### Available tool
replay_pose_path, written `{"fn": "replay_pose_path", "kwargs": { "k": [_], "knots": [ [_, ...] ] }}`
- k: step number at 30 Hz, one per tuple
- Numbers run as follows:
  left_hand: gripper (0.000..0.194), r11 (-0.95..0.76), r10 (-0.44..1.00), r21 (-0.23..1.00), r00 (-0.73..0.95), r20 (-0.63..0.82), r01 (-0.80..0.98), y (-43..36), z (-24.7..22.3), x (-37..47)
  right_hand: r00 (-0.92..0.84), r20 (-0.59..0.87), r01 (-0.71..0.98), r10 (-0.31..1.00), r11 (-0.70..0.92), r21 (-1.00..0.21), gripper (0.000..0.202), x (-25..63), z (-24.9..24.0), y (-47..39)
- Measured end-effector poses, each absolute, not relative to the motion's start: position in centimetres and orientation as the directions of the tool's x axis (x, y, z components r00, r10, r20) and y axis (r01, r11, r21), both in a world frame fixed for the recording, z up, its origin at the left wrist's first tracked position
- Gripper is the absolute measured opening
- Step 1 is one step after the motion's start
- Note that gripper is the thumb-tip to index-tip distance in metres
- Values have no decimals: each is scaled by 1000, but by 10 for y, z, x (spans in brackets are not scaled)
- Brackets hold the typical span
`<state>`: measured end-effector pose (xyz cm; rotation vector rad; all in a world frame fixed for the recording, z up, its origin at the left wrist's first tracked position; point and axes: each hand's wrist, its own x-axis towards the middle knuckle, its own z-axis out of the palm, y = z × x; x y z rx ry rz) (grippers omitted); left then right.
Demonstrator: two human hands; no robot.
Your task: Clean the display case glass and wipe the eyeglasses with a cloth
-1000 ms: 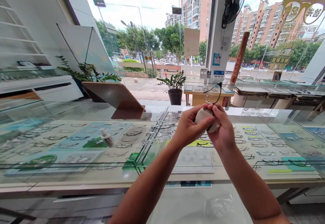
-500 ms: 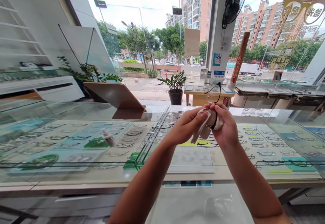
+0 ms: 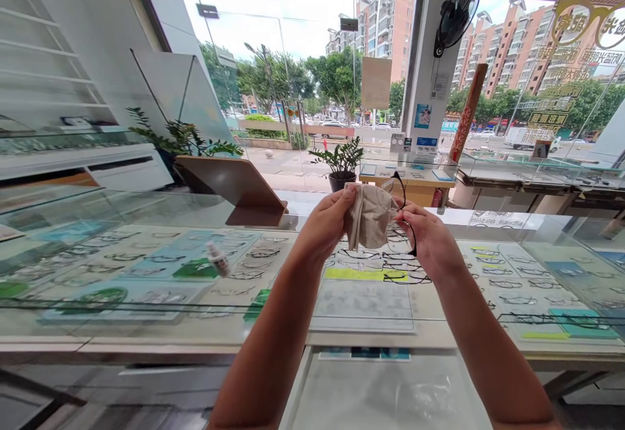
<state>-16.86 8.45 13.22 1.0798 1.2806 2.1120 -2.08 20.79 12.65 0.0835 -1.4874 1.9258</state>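
Observation:
A beige cleaning cloth [image 3: 374, 218] hangs from my left hand [image 3: 328, 218], its fingers and thumb closed on the cloth's left edge. My right hand [image 3: 430, 235] pinches a pair of eyeglasses [image 3: 402, 196] with a dark frame. The glasses are held tilted on end, one rim above the fingertips and a dark part curving down below them. The cloth lies right beside the glasses and overlaps part of a lens; whether the two touch I cannot tell. Both hands are raised above the glass display counter.
Rows of eyeglasses lie under the glass counter [image 3: 195, 326]. A small spray bottle [image 3: 217, 259] stands on it at left, near a brown tilted board [image 3: 232, 183]. Beyond are a potted plant [image 3: 342, 163] and a wooden table [image 3: 415, 190] by the window.
My hands have moved apart. The cloth was bunched around the glasses between both hands; now it hangs spread from the left hand, while the right alone holds the glasses.

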Motion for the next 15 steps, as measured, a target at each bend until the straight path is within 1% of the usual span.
{"fn": "replay_pose_path", "kwargs": {
  "k": [4, 7, 10, 15],
  "knots": [
    [61, -493, 710, 867, -541, 450, 73, 86, 131, -165, -792, 379, -477, 478, -98, -874, 15, -30, 119, 206],
    [60, -491, 720, 866, -514, 467, 98, 87, 131, -161, -813, 333, -436, 477, -120, -892, 15, -33, 117, 203],
    [54, -495, 744, 862, -459, 485, 108, 85, 132, -161, -823, 298, -418, 484, -160, -894, 13, -31, 120, 199],
    [43, -505, 801, 854, -302, 517, 124, 77, 135, -166, -817, 276, -404, 507, -160, -901, 14, -25, 126, 197]
  ]
}}
